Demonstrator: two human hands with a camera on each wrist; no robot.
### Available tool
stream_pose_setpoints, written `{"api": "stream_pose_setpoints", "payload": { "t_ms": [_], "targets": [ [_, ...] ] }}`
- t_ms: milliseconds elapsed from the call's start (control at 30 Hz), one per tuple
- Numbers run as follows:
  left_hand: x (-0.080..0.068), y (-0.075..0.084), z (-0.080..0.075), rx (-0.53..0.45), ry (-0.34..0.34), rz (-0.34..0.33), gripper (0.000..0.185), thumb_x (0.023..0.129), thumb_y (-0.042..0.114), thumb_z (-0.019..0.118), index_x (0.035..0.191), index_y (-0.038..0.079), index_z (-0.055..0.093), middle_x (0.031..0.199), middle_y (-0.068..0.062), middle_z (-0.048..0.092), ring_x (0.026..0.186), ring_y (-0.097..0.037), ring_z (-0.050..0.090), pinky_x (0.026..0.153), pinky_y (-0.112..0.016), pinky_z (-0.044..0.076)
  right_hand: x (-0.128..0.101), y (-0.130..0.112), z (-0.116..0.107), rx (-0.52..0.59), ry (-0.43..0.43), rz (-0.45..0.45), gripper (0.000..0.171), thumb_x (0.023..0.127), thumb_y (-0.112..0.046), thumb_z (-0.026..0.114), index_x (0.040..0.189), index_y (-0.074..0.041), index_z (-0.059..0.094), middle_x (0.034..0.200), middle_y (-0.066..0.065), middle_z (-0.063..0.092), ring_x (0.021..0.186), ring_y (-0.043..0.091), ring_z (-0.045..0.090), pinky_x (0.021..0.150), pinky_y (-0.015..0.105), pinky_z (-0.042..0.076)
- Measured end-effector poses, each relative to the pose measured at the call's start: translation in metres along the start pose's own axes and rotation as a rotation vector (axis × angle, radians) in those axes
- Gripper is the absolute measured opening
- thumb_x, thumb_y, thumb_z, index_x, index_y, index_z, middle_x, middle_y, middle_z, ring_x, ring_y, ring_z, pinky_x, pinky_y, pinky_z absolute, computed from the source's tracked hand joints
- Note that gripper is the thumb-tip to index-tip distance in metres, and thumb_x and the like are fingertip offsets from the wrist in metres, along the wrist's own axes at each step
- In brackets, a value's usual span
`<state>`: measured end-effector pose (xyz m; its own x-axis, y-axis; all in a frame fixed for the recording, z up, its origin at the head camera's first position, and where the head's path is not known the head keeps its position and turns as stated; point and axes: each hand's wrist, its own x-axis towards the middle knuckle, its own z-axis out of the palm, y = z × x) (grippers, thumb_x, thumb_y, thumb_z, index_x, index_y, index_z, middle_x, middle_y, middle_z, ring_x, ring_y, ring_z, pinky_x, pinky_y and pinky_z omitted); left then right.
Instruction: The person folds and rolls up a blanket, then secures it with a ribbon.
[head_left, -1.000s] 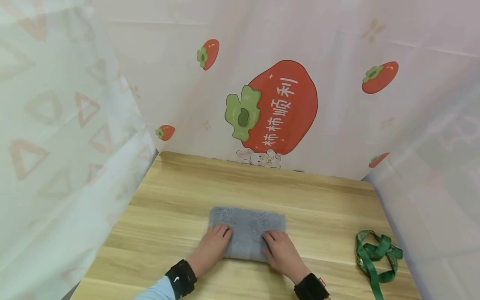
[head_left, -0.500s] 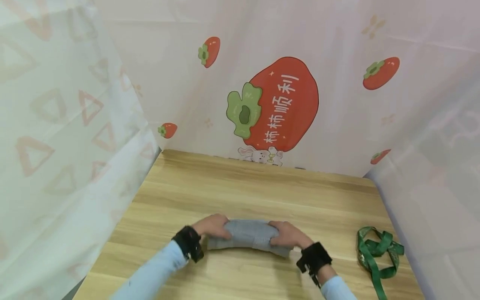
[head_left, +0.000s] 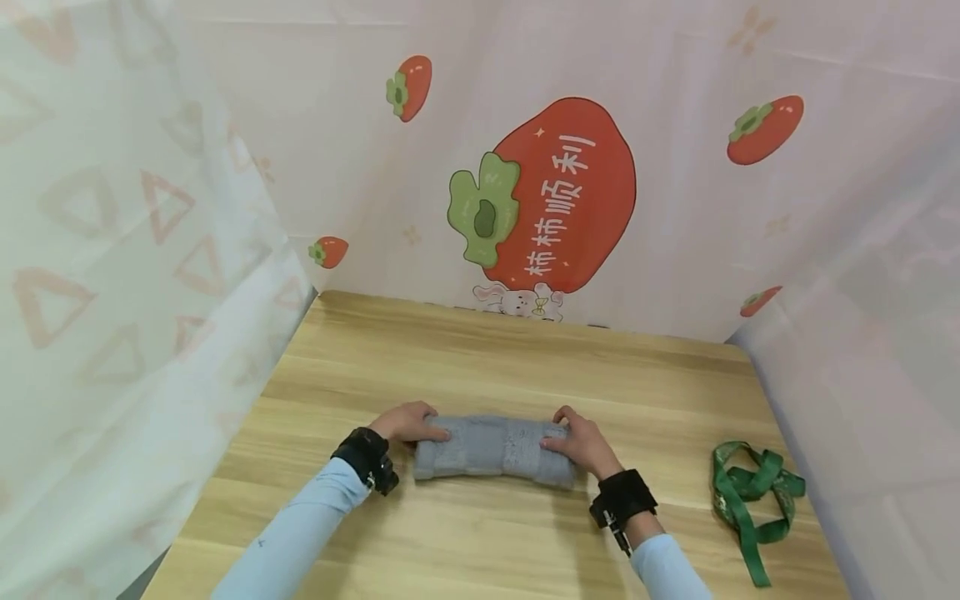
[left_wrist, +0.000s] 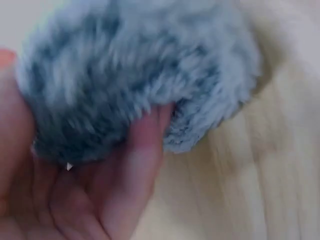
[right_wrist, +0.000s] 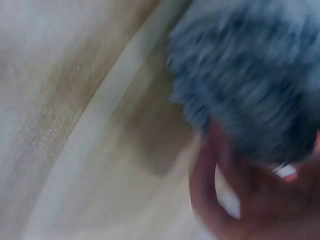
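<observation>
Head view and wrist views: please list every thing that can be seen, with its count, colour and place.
towel: 1, grey, folded into a thick bundle, middle of the table, held at both ends
ribbon: 1, green, loose heap near the right edge of the table
table: 1, light wood
curtain: pale pink with red fruit prints, behind the table
side sheets: 2, white and thin, left and right of the table
wristbands: 2, black, one on each wrist
sleeves: 2, light blue
left hand: grips the towel's left end
right hand: grips the towel's right end
</observation>
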<state>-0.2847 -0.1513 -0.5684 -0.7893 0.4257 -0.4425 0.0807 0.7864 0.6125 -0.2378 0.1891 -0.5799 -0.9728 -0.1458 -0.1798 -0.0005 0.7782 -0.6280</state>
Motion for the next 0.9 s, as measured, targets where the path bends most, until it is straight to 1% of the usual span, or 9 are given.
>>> {"api": "stream_pose_setpoints", "payload": {
  "t_ms": [100,167,267,333,400,567,667,800,900],
  "targets": [
    [-0.014,0.018,0.008,0.238,0.184,0.089,0.049,0.091,0.035,0.072,0.124,0.000,0.064,0.121,-0.018,0.067,0.109,-0.034,0.064,0.091,-0.049,0.053,-0.009,-0.018,0.007,-0.212,0.183,-0.115,0.040,0.082,-0.018,0.082,0.116,-0.010,0.061,0.106,0.013,0.067,0.084,0.027,0.062,0.069,0.041,0.050],
    [-0.020,0.034,0.017,0.403,0.308,0.212,0.039,0.092,0.023,0.072,0.124,0.001,0.063,0.118,-0.018,0.067,0.109,-0.036,0.064,0.090,-0.051,0.053,-0.014,-0.029,0.015,-0.373,0.278,-0.216,0.042,0.083,-0.008,0.080,0.121,-0.008,0.063,0.110,0.014,0.067,0.097,0.031,0.065,0.076,0.048,0.053],
    [-0.024,0.051,0.038,0.585,0.412,0.360,0.040,0.096,0.017,0.063,0.134,0.005,0.056,0.127,-0.015,0.063,0.117,-0.033,0.060,0.095,-0.050,0.050,-0.018,-0.039,0.028,-0.547,0.300,-0.350,0.051,0.084,0.001,0.075,0.132,-0.006,0.059,0.123,0.014,0.067,0.115,0.033,0.063,0.092,0.054,0.050],
    [-0.023,0.055,0.054,0.640,0.405,0.403,0.050,0.098,0.027,0.059,0.142,0.005,0.049,0.134,-0.016,0.059,0.123,-0.032,0.057,0.100,-0.049,0.047,-0.021,-0.040,0.035,-0.593,0.243,-0.393,0.059,0.086,0.000,0.071,0.141,-0.007,0.053,0.134,0.015,0.062,0.126,0.033,0.057,0.103,0.055,0.044],
    [-0.023,0.054,0.067,0.675,0.381,0.383,0.066,0.097,0.044,0.058,0.148,0.006,0.042,0.139,-0.015,0.055,0.127,-0.031,0.053,0.103,-0.048,0.044,-0.024,-0.037,0.038,-0.594,0.171,-0.415,0.066,0.087,-0.006,0.069,0.149,-0.011,0.045,0.144,0.016,0.055,0.134,0.034,0.050,0.109,0.057,0.038],
    [-0.019,0.041,0.082,0.694,0.426,0.350,0.092,0.086,0.064,0.066,0.151,0.007,0.037,0.139,-0.017,0.054,0.127,-0.030,0.053,0.103,-0.048,0.042,-0.023,-0.024,0.042,-0.571,0.059,-0.453,0.084,0.089,-0.042,0.070,0.158,-0.021,0.027,0.156,0.017,0.040,0.142,0.037,0.040,0.112,0.060,0.032],
    [-0.015,0.033,0.085,0.692,0.458,0.375,0.098,0.081,0.068,0.068,0.151,0.006,0.037,0.134,-0.018,0.057,0.124,-0.031,0.055,0.101,-0.047,0.043,-0.019,-0.013,0.046,-0.602,0.065,-0.493,0.098,0.083,-0.061,0.072,0.159,-0.022,0.024,0.152,0.017,0.043,0.139,0.035,0.043,0.110,0.058,0.036],
    [-0.007,0.025,0.090,0.726,0.504,0.419,0.105,0.076,0.075,0.067,0.150,0.006,0.038,0.126,-0.017,0.059,0.117,-0.031,0.057,0.095,-0.046,0.046,-0.013,0.001,0.048,-0.647,0.121,-0.544,0.098,0.079,-0.064,0.073,0.157,-0.022,0.031,0.144,0.013,0.052,0.133,0.031,0.050,0.105,0.054,0.043],
    [-0.002,0.026,0.092,0.687,0.451,0.390,0.100,0.080,0.073,0.064,0.150,0.007,0.037,0.124,-0.018,0.059,0.115,-0.032,0.057,0.089,-0.048,0.048,-0.008,0.006,0.044,-0.702,0.133,-0.566,0.097,0.078,-0.064,0.073,0.156,-0.022,0.033,0.143,0.011,0.053,0.134,0.030,0.050,0.105,0.056,0.044]
  ]
}}
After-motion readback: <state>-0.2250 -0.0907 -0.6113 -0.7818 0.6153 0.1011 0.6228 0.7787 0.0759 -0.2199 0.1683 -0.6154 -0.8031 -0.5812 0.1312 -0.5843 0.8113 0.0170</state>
